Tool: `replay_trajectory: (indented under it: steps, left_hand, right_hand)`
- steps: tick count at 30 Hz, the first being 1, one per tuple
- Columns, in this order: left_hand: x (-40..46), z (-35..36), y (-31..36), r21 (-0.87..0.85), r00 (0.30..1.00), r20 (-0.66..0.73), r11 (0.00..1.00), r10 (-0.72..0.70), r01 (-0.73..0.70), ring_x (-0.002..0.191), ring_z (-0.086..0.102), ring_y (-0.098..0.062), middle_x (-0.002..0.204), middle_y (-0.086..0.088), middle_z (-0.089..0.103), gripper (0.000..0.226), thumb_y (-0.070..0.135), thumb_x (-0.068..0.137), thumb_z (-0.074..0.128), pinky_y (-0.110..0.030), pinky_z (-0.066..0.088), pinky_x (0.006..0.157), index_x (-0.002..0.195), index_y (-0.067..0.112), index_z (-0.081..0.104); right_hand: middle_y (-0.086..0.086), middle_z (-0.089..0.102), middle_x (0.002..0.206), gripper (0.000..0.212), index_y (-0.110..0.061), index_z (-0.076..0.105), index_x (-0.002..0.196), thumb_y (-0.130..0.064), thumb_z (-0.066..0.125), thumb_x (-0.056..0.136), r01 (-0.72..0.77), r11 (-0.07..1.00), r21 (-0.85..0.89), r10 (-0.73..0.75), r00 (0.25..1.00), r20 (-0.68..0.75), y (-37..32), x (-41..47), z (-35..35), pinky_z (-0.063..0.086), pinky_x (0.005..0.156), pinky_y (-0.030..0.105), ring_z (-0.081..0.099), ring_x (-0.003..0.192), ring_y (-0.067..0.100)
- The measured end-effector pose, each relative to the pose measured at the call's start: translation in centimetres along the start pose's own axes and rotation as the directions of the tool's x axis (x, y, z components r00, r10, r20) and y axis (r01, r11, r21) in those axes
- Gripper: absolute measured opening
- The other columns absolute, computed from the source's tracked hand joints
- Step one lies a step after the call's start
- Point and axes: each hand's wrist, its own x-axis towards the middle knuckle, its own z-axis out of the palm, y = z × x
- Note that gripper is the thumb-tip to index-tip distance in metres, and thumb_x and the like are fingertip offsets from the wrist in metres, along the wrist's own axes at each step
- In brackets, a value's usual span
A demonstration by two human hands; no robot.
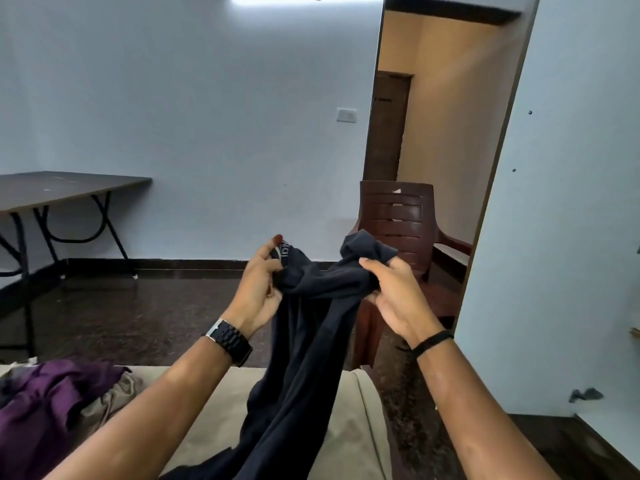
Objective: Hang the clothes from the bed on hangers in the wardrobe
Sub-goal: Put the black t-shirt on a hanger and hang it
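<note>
A dark navy garment (304, 348) hangs between both my hands above the bed (214, 410), its lower part trailing down onto the beige sheet. My left hand (258, 289), with a black watch on the wrist, pinches the collar edge that bears a label. My right hand (391, 292) grips a bunched fold of the same garment at about the same height. A purple garment (45, 403) lies crumpled on the bed at the lower left, with a beige one partly under it. No hanger is in view.
A brown plastic chair (398, 216) stands just behind the garment by an open doorway (433, 116). A white panel with small holes (561, 202) fills the right side. A dark folding table (62, 188) stands at the left wall. Dark floor lies between.
</note>
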Motion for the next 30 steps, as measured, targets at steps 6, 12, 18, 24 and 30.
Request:
replay_trajectory:
  steps: [6,12,18,24,30]
  left_hand:
    - [1.1,-2.2,0.2,0.559,0.961,0.072,0.787,0.268,-0.261,0.113,0.053,-0.016,0.127,-0.005,0.051,0.080,-0.022,0.079,0.035,-0.021,0.046,0.089,0.147,0.019,0.034]
    - [1.8,-5.3,-0.2,0.971,0.848,0.193,0.029,0.493,-0.238,0.121,0.042,-0.032,0.128,-0.011,0.043,0.041,0.018,0.085,0.068,-0.041,0.041,0.098,0.124,0.013,0.056]
    - [0.4,-5.9,-1.1,0.998,0.995,-0.046,-0.041,-0.087,0.042,0.088,0.068,-0.033,0.105,-0.016,0.064,0.027,0.025,0.095,0.048,-0.044,0.057,0.080,0.121,0.019,0.052]
    - [-4.4,-6.1,-7.0,0.499,0.668,-0.059,0.558,-0.742,0.663,0.069,0.069,-0.032,0.084,-0.022,0.066,0.034,0.040,0.100,0.043,-0.043,0.059,0.069,0.118,0.012,0.045]
    - [-6.6,-7.6,-11.5,0.381,0.605,-0.140,0.521,-0.784,0.764,0.080,0.063,-0.020,0.094,-0.015,0.062,0.012,0.013,0.098,0.050,-0.026,0.059,0.062,0.104,0.003,0.056]
  right_hand:
    - [-0.001,0.069,0.084,0.010,-0.017,0.063,0.094,-0.008,0.064,0.090,0.082,0.995,-0.058,-0.088,0.992,-0.093,-1.6,0.7,-1.6,0.051,0.053,0.020,0.068,0.068,0.003]
    - [-0.001,0.070,0.078,0.007,-0.013,0.068,0.094,-0.015,0.069,0.087,0.039,0.986,-0.160,-0.059,0.990,-0.126,-1.6,0.5,-2.9,0.045,0.042,0.020,0.066,0.061,0.009]
    - [0.005,0.070,0.081,0.013,-0.010,0.069,0.096,-0.018,0.071,0.086,-0.077,0.935,-0.346,0.060,0.996,-0.059,1.1,-0.1,-3.1,0.043,0.040,0.021,0.065,0.064,0.015]
    - [0.004,0.070,0.078,0.017,-0.011,0.068,0.099,-0.019,0.072,0.085,-0.315,0.846,-0.431,0.361,0.932,0.025,6.8,-2.4,-1.9,0.049,0.045,0.020,0.068,0.058,0.013]
    - [0.000,0.073,0.075,0.020,-0.013,0.067,0.103,-0.022,0.071,0.086,-0.473,0.786,-0.398,0.569,0.805,0.167,11.5,-5.7,-2.0,0.052,0.050,0.021,0.070,0.065,0.011]
